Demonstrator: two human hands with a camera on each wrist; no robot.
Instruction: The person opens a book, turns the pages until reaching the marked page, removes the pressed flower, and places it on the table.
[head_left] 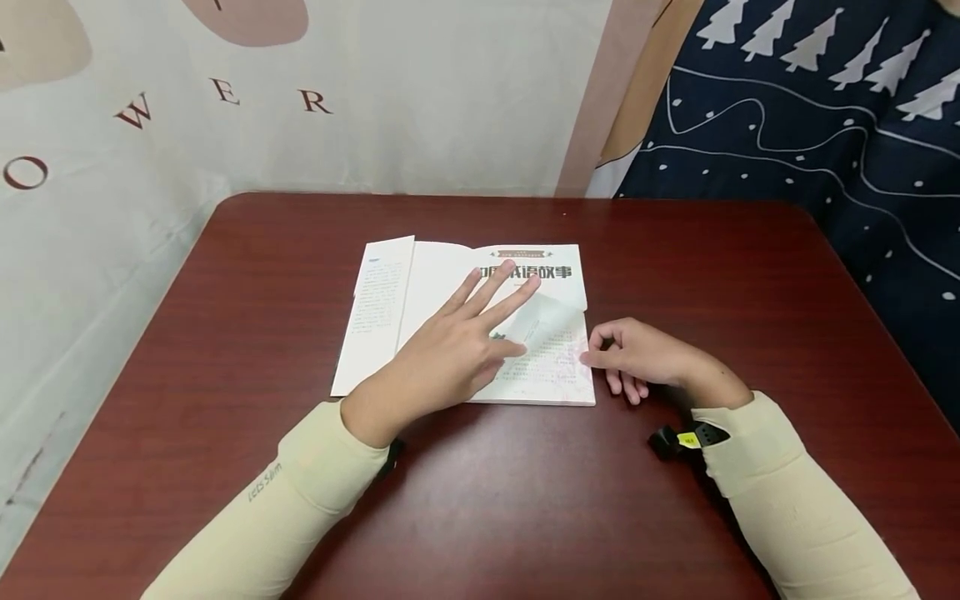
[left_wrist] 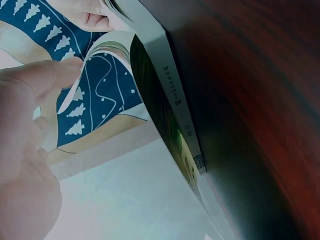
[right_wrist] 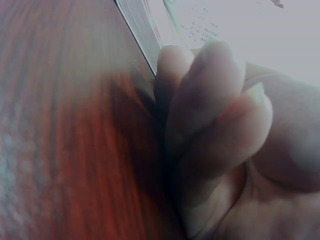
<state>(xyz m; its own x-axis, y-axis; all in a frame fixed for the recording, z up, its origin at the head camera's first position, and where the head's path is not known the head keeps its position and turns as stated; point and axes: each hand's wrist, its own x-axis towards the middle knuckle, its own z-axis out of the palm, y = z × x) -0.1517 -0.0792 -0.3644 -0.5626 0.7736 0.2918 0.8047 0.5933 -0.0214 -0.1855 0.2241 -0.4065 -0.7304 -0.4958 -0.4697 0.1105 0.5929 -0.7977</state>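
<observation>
From here the room looks bright, with a soft shine on the worktop (head_left: 570, 500) and dark shadows under both sleeves (head_left: 795, 492). The left wrist view looks dimmer. In the right wrist view, the fingers (right_wrist: 210, 80) look blurry and the book (right_wrist: 240, 25) too white.

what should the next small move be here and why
Probably sweep the lifted page leftward with the left hand: its lower part curls up beside that hand, baring text beneath, while the right hand sits at the right edge of the book.
</observation>
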